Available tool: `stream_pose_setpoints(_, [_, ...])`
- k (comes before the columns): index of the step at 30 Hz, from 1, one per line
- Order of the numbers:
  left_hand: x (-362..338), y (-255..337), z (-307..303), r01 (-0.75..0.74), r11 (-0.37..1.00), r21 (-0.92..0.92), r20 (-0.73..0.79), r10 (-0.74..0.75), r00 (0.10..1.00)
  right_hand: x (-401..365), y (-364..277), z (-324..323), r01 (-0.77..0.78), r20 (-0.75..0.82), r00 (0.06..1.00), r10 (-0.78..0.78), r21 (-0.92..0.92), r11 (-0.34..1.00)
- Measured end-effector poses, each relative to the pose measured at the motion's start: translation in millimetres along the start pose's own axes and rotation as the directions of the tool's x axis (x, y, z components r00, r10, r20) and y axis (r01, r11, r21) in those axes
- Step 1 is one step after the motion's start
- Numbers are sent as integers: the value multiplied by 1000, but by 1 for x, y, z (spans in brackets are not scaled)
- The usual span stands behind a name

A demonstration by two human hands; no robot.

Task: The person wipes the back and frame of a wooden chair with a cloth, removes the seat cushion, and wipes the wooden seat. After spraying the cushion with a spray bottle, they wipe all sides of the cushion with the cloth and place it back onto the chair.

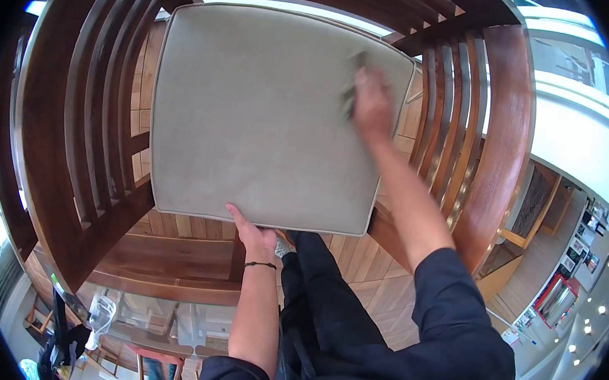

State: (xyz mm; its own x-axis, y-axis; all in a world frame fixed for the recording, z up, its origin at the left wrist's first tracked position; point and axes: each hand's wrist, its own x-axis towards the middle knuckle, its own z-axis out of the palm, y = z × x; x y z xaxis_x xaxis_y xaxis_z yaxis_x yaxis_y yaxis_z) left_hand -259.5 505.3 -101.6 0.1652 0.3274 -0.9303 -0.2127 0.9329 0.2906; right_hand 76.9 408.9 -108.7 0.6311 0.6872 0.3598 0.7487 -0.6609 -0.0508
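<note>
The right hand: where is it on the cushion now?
In the head view, the right hand lies on the upper right part of the beige cushion, close to the wooden slats.

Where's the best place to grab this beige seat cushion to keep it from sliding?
Take the seat cushion by its near piped edge, coming from the person's side. The slatted chair sides fence both flanks, and the left hand pinches there, thumb on top. The right hand grips a blurred dark object.

1 cushion (253,116), 1 wd chair (495,133), 2 hands (255,236) (372,106), 1 wristband (260,264), 1 blurry dark obj (352,87)
</note>
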Motion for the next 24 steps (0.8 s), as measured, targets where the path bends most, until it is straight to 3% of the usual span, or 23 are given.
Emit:
stream_pose_setpoints(2, [12,-6,-8,0,1000,17,14,-1,1000,22,45,15,-241,-1,970,243,-123,963])
stream_pose_setpoints(5, [10,-1,-7,25,1000,8,-49,-24,999,29,38,4,-478,54,877,478,-12,878])
stream_pose_setpoints(7, [8,2,-8,47,999,-25,-80,-49,996,-16,6,-2,-488,106,869,484,18,873])
stream_pose_setpoints(10, [13,3,-12,54,994,-95,-40,-58,997,-133,-73,-58,-267,268,935,233,98,959])
stream_pose_setpoints(11, [13,3,-12,40,993,-107,-11,-42,999,-158,-95,-88,-207,291,947,139,219,953])
stream_pose_setpoints(13, [12,13,-9,-52,996,-77,-33,50,998,-190,-113,-119,-329,337,909,243,225,917])
stream_pose_setpoints(14, [12,23,-4,-130,991,-30,-79,127,989,-191,-104,-116,-574,386,784,487,150,805])
stream_pose_setpoints(15, [11,34,0,-202,979,22,-124,203,971,-189,-89,-111,-775,415,593,690,60,629])
stream_pose_setpoints(17, [17,62,-1,-248,968,31,-106,250,962,-156,-59,-87,-874,337,483,808,132,467])
stream_pose_setpoints(18, [20,75,0,-275,961,29,-94,277,956,-136,-49,-74,-923,343,384,858,118,366])
stream_pose_setpoints(19, [22,84,3,-242,968,74,-179,251,951,-121,-44,-65,-959,346,282,895,106,261])
stream_pose_setpoints(21, [25,98,8,-159,975,156,-340,204,918,-107,-43,-61,-969,331,242,912,44,241])
stream_pose_setpoints(22, [28,95,5,-215,964,155,-331,256,908,-101,-43,-59,-973,323,222,920,11,231])
stream_pose_setpoints(24, [32,83,2,-327,933,151,-314,359,879,-103,-40,-55,-931,226,366,903,88,355])
